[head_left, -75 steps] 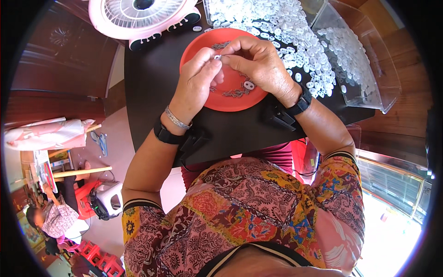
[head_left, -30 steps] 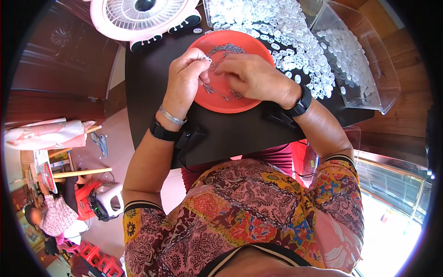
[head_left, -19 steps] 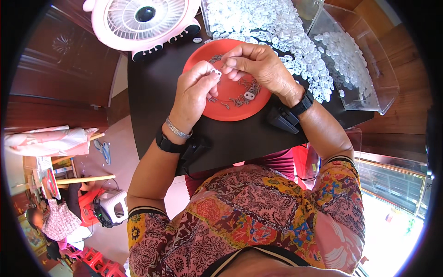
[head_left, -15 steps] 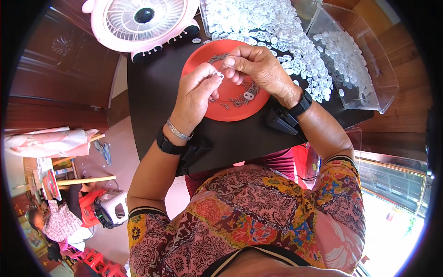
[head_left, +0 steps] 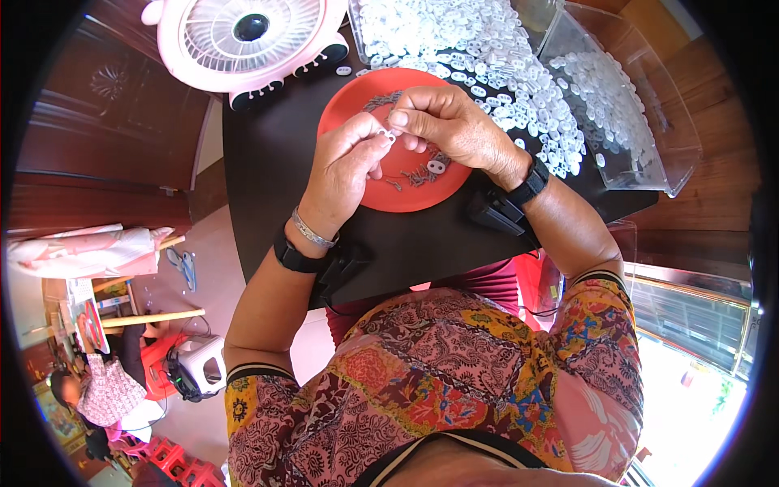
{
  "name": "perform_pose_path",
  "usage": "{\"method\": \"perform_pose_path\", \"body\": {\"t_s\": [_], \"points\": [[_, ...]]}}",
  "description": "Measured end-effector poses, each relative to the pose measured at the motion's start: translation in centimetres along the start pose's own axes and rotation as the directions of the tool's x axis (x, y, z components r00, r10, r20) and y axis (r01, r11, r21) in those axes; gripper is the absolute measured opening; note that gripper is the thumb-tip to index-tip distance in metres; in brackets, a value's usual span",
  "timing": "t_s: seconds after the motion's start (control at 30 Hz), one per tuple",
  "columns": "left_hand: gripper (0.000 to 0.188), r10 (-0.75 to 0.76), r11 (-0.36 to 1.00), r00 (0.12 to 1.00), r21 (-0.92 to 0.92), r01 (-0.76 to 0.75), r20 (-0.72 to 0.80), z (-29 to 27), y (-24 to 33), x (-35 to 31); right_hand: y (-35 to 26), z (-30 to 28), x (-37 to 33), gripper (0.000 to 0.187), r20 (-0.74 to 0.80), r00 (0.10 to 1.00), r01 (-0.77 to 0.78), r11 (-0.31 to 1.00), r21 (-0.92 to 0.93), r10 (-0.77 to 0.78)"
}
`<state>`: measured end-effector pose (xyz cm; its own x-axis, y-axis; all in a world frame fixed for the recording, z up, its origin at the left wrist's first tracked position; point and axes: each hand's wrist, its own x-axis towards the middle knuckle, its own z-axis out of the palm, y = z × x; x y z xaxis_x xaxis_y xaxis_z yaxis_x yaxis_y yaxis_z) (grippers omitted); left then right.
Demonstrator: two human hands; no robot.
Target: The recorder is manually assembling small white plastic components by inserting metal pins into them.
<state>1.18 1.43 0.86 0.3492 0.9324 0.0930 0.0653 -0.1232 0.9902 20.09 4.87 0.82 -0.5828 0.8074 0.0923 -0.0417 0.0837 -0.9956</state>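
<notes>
Above a red round plate (head_left: 389, 197), my left hand (head_left: 339, 165) pinches a small white oval plastic piece with holes (head_left: 387, 136) between thumb and finger. My right hand (head_left: 456, 128) is closed in a pinch right beside that piece. Whatever its fingertips hold is too small to make out. Little grey twisted metal parts (head_left: 419, 175) lie in loose clusters on the plate, partly hidden beneath my hands. Among them rests another white two-holed piece (head_left: 436, 167).
A heap of white two-holed pieces (head_left: 519, 81) spreads over the dark table (head_left: 276, 178). At right, a clear plastic bin (head_left: 673, 150) holds more. A pink fan (head_left: 251, 49) stands at the far left. Another person (head_left: 109, 390) sits low at left near red stools.
My right hand has shifted slightly down and left, bringing its fingertips up against the white piece. My left hand has barely moved.
</notes>
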Motion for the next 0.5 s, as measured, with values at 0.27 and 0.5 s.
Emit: {"method": "perform_pose_path", "body": {"t_s": [0.27, 0.5], "points": [[0.015, 0.02, 0.999, 1.0, -0.031, -0.019, 0.007, -0.3, -0.95, 0.21, 0.33, 0.1, 0.02, 0.021, -0.022, 1.0, 0.002, 0.998, -0.056, -0.003], [0.014, 0.017, 1.0, 1.0, -0.021, -0.017, 0.008, -0.28, -1.03, 0.2, 0.52, 0.14, 0.05, 0.02, -0.021, 1.0, 0.0, 0.997, -0.081, -0.001]]}}
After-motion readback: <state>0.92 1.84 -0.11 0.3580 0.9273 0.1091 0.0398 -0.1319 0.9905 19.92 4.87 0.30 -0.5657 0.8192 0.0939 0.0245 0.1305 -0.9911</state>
